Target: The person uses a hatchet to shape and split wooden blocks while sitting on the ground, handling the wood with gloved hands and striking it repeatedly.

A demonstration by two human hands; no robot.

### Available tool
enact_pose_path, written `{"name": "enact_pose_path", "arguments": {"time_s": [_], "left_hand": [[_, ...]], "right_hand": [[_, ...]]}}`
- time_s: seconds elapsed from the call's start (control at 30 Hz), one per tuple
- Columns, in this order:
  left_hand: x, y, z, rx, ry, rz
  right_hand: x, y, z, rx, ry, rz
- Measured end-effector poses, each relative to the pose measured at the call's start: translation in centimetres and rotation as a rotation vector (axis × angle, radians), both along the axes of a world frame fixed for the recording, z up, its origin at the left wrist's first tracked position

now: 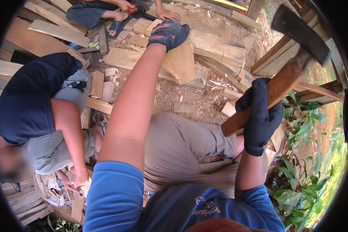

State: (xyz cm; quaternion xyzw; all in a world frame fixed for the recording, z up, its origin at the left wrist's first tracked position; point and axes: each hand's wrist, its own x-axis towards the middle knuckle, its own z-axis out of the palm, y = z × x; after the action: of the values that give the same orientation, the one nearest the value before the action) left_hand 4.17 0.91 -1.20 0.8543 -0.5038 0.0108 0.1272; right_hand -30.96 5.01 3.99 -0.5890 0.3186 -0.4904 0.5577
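Head view, left glove: the left hand (168,35), in a dark glove with red marks, lies over the upper part of a pale board (180,63), back of the hand up; how tightly the fingers close underneath, I cannot tell.
Board: just below the left hand, toward 5 o'clock; its long axis runs from 11 to 5, the lower end bare.
Right glove: the right hand (261,116), in a black glove, has its fingers wrapped round the wooden handle of an axe (286,79).
Axe: raised, handle running from 7 to between 1 and 2, dark head beyond the fist and well apart from the board.
Hand to board: the board lies toward 10 o'clock from the right fist, between 8 and 9 from the axe head; the left hand is the nearer, touching it.
Timber: a thick block (228,50) lies between 3 and 4 o'clock from the left hand.
Co-workers: one in a navy shirt (21,96) crouches at 9 o'clock; another's bare hand (169,14) is near the left glove, at 12.
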Motion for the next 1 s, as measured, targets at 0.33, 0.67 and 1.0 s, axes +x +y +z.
{"name": "enact_pose_path", "arguments": {"time_s": [0.33, 0.67, 1.0], "left_hand": [[-0.8, 0.7, 0.5, -0.116, 0.007, 0.066], [-0.3, 1.4, -0.4, -0.141, 0.003, 0.025], [-1.4, 1.4, 1.6, -0.173, -0.027, 0.103]], "right_hand": [[6.2, 1.8, -12.3, 0.436, 0.525, 0.228], [2.3, 0.8, 1.1, 0.07, 0.013, -0.042], [6.6, 1.1, -13.4, 0.399, 0.616, 0.243]]}}
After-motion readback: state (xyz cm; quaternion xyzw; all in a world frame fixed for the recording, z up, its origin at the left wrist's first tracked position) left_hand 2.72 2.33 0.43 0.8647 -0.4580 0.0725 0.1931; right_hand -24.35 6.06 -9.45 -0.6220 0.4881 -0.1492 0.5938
